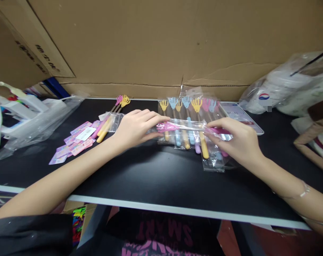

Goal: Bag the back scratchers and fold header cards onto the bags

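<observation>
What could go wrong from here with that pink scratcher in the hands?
The thin clear sleeve around the pink scratcher might snag or tear near its pronged head, beside the left hand.
It is held over the bagged scratchers, so lowering it could disturb their row.
The left forearm passes close to the loose cards and could brush them.

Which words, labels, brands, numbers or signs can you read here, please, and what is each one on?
"SMART": pink, upside down, on the black shirt; the lettering below it is not clearly readable.
Round red, white and blue logo, resembling Pepsi's: on the bagged white cup.
Dark characters on the cardboard: too blurred.
Print on the colourful cards, white label and lit screen: too small or blurred.
</observation>
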`<state>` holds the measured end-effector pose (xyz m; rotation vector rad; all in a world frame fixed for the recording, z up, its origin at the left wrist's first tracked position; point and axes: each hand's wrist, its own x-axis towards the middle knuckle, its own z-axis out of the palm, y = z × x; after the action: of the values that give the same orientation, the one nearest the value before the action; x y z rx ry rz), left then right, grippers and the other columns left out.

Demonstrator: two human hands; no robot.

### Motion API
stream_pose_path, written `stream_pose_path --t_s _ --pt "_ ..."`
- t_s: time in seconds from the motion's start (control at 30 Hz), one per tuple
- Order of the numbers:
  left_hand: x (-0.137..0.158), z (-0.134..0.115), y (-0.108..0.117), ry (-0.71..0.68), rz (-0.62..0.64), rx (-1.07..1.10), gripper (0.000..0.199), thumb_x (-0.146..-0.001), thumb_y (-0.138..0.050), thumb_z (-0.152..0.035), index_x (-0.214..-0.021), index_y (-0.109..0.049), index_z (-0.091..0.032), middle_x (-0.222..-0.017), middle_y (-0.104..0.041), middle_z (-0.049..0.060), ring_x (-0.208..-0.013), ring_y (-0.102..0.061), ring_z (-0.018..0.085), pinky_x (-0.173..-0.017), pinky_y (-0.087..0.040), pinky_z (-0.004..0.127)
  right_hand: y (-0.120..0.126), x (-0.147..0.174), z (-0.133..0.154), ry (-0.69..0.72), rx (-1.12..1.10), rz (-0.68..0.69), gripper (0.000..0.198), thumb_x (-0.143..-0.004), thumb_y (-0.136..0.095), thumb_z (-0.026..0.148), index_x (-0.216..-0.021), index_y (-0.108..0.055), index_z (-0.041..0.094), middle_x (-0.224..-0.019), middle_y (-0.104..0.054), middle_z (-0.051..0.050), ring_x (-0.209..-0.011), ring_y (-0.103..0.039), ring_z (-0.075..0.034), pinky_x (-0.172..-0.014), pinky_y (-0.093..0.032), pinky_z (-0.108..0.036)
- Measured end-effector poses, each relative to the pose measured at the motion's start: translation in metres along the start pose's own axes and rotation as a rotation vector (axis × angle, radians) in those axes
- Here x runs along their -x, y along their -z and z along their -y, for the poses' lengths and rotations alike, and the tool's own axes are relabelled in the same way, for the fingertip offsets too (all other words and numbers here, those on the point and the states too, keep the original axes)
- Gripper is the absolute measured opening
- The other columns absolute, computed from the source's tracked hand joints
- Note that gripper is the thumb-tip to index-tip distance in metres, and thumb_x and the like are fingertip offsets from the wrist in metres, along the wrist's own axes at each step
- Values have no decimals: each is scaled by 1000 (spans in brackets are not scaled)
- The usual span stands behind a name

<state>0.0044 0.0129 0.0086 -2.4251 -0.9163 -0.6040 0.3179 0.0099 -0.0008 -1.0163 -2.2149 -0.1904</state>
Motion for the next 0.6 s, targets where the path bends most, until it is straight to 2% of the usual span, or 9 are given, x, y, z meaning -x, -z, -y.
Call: stream_pose_path --t_s 0.27,0.47,0.6 --pt "0 -1 -1 2 9 -4 34 -96 -55 -43 -122 -61 -21 -101 -73 3 -88 -67 18 -72 -44 29 6 -1 2 12 68 78 13 -91 -61 33 -98 -66 23 -93 -75 -4 -81 -71 -22 -66 -51 -31" --pt "0 2 1 10 6 -13 34 -99 -48 -44 -119 -64 -21 -103 -74 3 -87 -68 18 -72 -45 30 12 -3 0 53 136 90 19 -93 -55 34 -100 -68 22 -94 -76 -5 -78 -72 -22 -62 -50 -31" --pt "-1 9 3 33 30 -16 37 -100 -46 -45 -120 -64 -21 -105 -74 5 -91 -68 20 -74 -46 30 18 -4 -9 12 153 122 22 -92 -55 37 -100 -70 23 -89 -76 -4 -72 -70 -22 -57 -46 -31"
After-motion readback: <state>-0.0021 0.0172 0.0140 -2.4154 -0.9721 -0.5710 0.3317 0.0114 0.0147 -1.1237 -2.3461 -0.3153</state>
